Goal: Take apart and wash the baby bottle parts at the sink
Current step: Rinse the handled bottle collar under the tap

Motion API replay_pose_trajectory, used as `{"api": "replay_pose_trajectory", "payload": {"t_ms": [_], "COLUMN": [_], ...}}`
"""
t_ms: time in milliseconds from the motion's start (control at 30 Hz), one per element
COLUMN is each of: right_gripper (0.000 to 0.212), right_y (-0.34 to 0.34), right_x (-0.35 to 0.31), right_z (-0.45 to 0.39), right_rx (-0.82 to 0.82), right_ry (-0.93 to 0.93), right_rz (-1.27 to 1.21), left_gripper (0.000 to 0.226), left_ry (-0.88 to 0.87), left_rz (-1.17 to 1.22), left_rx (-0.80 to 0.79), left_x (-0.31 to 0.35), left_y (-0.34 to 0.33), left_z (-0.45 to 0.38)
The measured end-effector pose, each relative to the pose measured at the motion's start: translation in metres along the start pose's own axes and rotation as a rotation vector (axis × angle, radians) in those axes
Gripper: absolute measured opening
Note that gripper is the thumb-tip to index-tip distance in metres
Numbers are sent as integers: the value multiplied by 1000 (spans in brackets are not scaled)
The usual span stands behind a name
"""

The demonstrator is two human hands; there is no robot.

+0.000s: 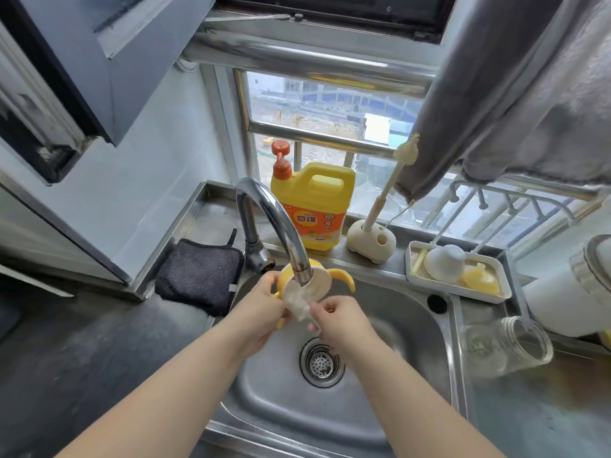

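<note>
- I count two hands: left hand and right hand, at frame centre.
- One yellow handled collar with one clear teat, under one faucet.
- One sink, lower centre.
- One detergent jug, upper centre.
- One brush in one stand.
- One tray, right.
- One clear bottle, lower right.
- One dark cloth, left.

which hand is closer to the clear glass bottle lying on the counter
Right. The right hand pinches the clear teat over the sink, on the side toward the glass bottle. The left hand, holding the yellow handled collar under the tap, is farther away.
</note>
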State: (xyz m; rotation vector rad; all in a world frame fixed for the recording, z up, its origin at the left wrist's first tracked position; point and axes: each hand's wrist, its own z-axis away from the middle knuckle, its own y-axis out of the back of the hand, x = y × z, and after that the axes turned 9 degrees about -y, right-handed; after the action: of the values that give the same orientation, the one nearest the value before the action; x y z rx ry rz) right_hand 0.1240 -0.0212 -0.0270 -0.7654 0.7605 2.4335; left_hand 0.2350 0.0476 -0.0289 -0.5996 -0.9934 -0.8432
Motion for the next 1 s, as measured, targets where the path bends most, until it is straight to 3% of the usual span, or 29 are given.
{"api": "replay_pose_trajectory", "payload": {"t_ms": [67, 100, 167, 267, 367, 433, 500, 600, 667, 733, 867, 900, 1000], "right_gripper": [27, 27, 25, 23, 23, 21, 20, 24, 22, 23, 24, 23, 22], "right_y": [-3, -3, -1, 5, 5, 3, -1, -8, -9, -9, 1, 3, 2], "right_x": [-1, -1, -1, -2, -5, -2, 3, 2, 0, 2, 10, 10, 9], "right_z": [0, -2, -5, -4, -3, -6, -10, -13, -11, -13, -17, -18, -16], "right_rx": [-150, -143, 23, 342, 496, 470, 345, -50, -222, -188, 329, 390, 353], "right_ry": [-89, -74, 14, 162, 278, 259, 183, -41, -167, -152, 119, 155, 136], "right_rz": [-279, -282, -32, 635, 855, 720, 376, -283, -579, -572, 42, 97, 2], "left_gripper": [51, 55, 59, 57, 51, 56, 65, 70, 70, 73, 77, 77, 79], "left_ry": [-24, -26, -30, -20, -2, 4, -8, -44, -67, -66, -28, -26, -31], "left_rz": [-2, 19, 60, 32, 29, 39, 78, 121, 100, 110, 190, 192, 197], "left_rx": [-57, -62, -48, -57, -38, -22, -11, -16, -31, -45, -35, -29, -35], "left_x": [-1, 0, 4, 8, 11, 14, 13, 12, 15, 18, 16, 15, 12], "left_y": [0, 0, -2, -3, -5, -6, -4, -3, -4, -3, 3, 4, 2], "left_z": [2, 1, 2, 1, -3, -4, -4, -2, -1, -2, -2, -2, -4]}}
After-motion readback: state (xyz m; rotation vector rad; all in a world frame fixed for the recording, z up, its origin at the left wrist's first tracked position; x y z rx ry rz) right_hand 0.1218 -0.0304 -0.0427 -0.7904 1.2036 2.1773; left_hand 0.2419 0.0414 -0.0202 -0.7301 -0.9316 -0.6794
